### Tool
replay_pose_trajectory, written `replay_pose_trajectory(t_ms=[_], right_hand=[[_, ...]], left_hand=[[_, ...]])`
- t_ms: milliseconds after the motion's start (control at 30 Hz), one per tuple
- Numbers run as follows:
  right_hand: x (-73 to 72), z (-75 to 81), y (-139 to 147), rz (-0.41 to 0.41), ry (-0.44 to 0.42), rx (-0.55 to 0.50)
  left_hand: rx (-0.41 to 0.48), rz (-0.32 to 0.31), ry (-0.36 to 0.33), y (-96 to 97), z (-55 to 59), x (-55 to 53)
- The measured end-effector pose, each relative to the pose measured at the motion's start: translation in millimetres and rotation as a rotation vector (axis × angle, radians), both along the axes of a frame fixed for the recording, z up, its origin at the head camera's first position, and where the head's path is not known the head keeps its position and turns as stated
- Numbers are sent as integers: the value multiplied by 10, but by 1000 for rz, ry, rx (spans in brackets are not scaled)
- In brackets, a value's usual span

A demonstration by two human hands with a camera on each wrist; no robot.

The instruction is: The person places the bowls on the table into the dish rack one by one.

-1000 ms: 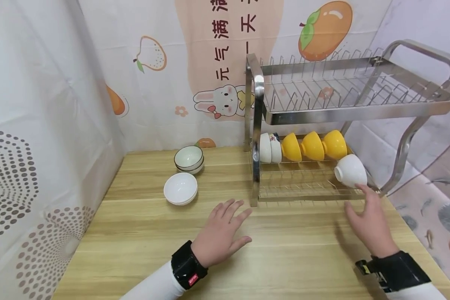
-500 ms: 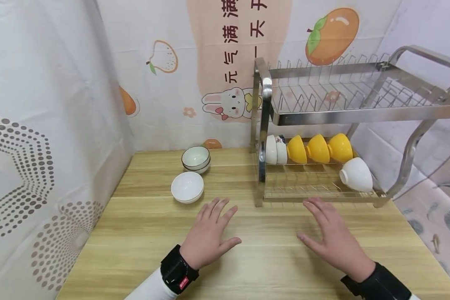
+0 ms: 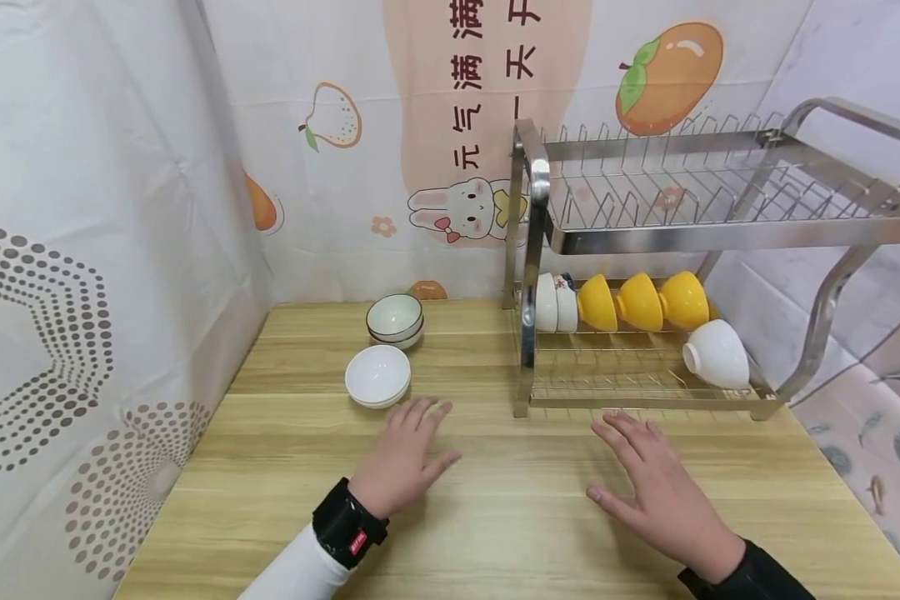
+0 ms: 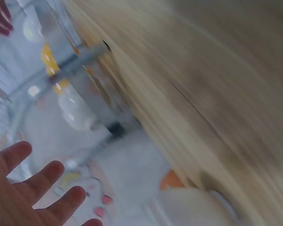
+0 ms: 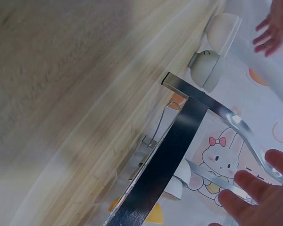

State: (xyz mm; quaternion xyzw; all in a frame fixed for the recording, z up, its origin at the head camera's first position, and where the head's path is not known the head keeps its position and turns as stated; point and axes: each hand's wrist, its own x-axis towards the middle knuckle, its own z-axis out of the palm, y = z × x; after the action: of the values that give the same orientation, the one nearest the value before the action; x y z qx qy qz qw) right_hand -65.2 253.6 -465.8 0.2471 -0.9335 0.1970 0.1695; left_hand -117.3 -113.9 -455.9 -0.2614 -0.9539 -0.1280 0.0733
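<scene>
My left hand (image 3: 399,458) is over the table with its fingers spread, just in front of a white bowl (image 3: 377,374). Behind that bowl are stacked pale green bowls (image 3: 394,318) with dark rims. Fingers extended and holding nothing, my right hand (image 3: 663,492) hovers before the lower tier of a metal dish rack (image 3: 645,403). On that tier a larger white bowl (image 3: 717,355) lies on its side at the right. Yellow bowls (image 3: 640,302) stand on edge in a row behind it, with white bowls (image 3: 546,303) at the left end.
The rack's upper tier (image 3: 690,233) is a metal frame with wire dividers, overhanging the lower one. A printed curtain (image 3: 330,208) hangs behind the wooden table (image 3: 510,533), and another curtain (image 3: 157,208) hangs along the left.
My right hand has moved away from the large white bowl, leftward and toward the table's middle. My left hand has shifted left, closer to the white bowl. The head view has turned slightly.
</scene>
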Motion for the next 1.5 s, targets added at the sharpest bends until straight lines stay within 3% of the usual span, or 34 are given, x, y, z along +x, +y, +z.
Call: replay_pose_trajectory(t_ms=[133, 267, 367, 467, 600, 700, 967, 1267, 1500], right_hand=[[53, 10, 5, 1, 16, -6], [108, 31, 13, -5, 33, -9], [160, 40, 24, -13, 32, -8], [205, 38, 39, -19, 29, -9], [238, 38, 58, -18, 36, -16], [255, 35, 72, -12, 40, -18], [303, -14, 111, -24, 13, -12], [368, -82, 137, -23, 30, -14], [385, -80, 151, -35, 23, -18]], left_hand=[[9, 100, -15, -166, -15, -252], [8, 198, 12, -339, 9, -487], [0, 230, 33, -440, -1, -606], [0, 253, -1, -495, -21, -670], [-5, 291, -88, -515, -20, -689], [-30, 293, -111, -510, -12, -684], [-62, 264, -19, -465, -62, -721], [-45, 261, -52, -430, -95, -698], [-41, 262, 6, -425, -75, -691]])
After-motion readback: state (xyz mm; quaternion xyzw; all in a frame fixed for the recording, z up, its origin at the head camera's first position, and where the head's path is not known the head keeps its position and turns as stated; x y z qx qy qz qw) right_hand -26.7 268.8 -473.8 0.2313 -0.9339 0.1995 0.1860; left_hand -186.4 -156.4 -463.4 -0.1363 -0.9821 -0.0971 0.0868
